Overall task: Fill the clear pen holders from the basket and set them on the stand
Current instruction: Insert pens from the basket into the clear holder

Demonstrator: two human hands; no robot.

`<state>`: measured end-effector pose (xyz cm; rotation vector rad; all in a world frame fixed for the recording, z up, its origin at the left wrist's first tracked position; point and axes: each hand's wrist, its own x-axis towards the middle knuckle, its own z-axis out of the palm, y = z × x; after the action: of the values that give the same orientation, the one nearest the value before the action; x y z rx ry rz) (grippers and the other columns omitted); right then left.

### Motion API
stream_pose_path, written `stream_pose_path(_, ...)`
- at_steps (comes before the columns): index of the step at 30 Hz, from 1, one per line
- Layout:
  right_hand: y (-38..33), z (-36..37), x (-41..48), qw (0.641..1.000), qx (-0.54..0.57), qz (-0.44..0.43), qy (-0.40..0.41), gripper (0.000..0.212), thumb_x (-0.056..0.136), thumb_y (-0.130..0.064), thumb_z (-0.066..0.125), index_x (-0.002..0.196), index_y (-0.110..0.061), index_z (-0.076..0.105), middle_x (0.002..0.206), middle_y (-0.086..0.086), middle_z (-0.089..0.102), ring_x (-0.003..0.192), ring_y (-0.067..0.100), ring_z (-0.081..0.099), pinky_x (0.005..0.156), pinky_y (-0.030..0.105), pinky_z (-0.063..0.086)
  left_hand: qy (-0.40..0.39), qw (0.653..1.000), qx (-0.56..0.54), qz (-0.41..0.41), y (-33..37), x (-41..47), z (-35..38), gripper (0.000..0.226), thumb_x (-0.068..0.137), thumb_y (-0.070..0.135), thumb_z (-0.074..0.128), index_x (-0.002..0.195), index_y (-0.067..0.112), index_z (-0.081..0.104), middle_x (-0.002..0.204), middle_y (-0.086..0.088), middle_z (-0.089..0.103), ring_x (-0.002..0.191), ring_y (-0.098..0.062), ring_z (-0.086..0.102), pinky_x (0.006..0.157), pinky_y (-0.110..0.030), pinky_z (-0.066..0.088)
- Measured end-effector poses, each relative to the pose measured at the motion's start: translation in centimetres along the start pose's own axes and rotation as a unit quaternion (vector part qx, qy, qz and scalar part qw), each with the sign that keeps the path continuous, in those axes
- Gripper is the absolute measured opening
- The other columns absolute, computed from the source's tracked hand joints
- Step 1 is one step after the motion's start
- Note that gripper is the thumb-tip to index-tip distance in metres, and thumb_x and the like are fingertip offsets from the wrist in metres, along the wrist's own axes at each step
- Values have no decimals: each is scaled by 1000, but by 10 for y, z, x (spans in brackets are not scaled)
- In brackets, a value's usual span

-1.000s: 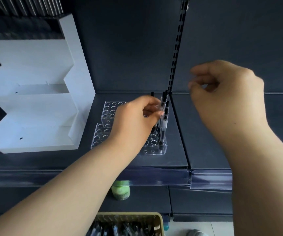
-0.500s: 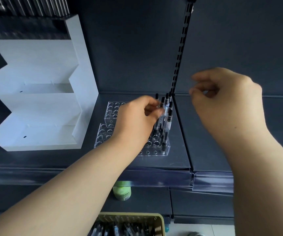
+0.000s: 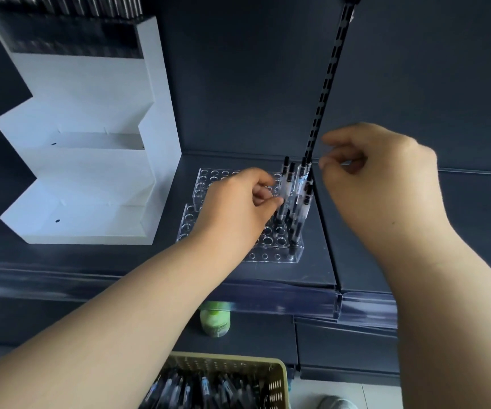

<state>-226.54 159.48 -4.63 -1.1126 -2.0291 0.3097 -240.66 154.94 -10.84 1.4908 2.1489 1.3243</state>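
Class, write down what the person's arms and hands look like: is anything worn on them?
Both forearms are bare to the picture's edge: no sleeves show. The left hand and right hand wear no gloves, and no ring, watch or band shows on the sides in view.

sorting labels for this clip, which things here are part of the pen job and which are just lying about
Part of the job:
left hand and right hand
pens standing in the clear pen holders
basket of more pens
white stand

Just lying about:
green bottle on the lower shelf
shoe on the floor
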Motion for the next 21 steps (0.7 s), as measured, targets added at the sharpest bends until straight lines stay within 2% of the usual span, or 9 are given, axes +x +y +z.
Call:
stream_pose_path(2, -7, 3, -6, 1000, -2, -15, -13, 27, 84, -15, 58, 108, -25, 66, 76, -16, 61, 79, 12, 60, 71, 24, 47, -8, 999, 27, 15, -3, -9, -9, 19, 80, 24, 73, 98, 25, 66, 78, 16, 62, 70, 5, 58, 64, -6, 45)
stream_pose_path(4, -15, 7, -16, 999, -3, -30, -29, 26, 85, -14, 57, 109, -22, 66, 84, -7, 67, 85, 19, 61, 76, 32, 51, -11, 998, 53, 32, -7, -25, -22, 22, 80, 24, 72, 102, 23, 67, 81, 15, 61, 75, -1, 60, 72, -19, 51)
stream_pose_path(6, -17, 12, -27, 998, -15, -33, -50, 27, 87, -14, 55, 110, -22, 65, 88, -1, 68, 86, 23, 60, 75, 37, 52, -6, 995, 81, 53, -13, -43, -35, 23, 81, 21, 71, 104, 21, 67, 89, 10, 64, 82, -10, 62, 78, -31, 53)
stream_pose_path(8, -18, 17, -44, 996, -35, -34, -81, 28, 88, -16, 53, 112, -23, 65, 91, 3, 67, 85, 23, 58, 73, 37, 53, -14, 991, 119, 60, -20, -66, -49, 25, 82, 22, 69, 107, 21, 66, 97, 6, 65, 88, -15, 62, 79, -36, 53)
stream_pose_path(15, -30, 44, -110, 957, -110, -39, -265, 30, 89, -21, 52, 117, -25, 61, 104, 1, 67, 97, 23, 60, 78, 35, 52, -136, 952, 274, 11, -60, -149, -74, 31, 92, 33, 52, 123, 26, 55, 119, 7, 57, 111, -18, 51, 84, -37, 49)
stream_pose_path(18, -32, 59, -143, 933, -137, -27, -330, 31, 89, -22, 51, 118, -27, 60, 106, -2, 67, 100, 22, 59, 77, 32, 50, -178, 940, 287, -40, -84, -182, -76, 31, 94, 33, 49, 124, 27, 53, 120, 6, 56, 113, -19, 51, 85, -38, 49)
stream_pose_path(21, -30, 73, -178, 902, -154, 29, -402, 31, 86, -20, 50, 114, -28, 61, 108, 0, 66, 99, 24, 59, 79, 31, 49, -240, 916, 309, -91, -100, -204, -71, 27, 94, 26, 49, 120, 23, 54, 120, 2, 55, 111, -23, 53, 84, -34, 47)
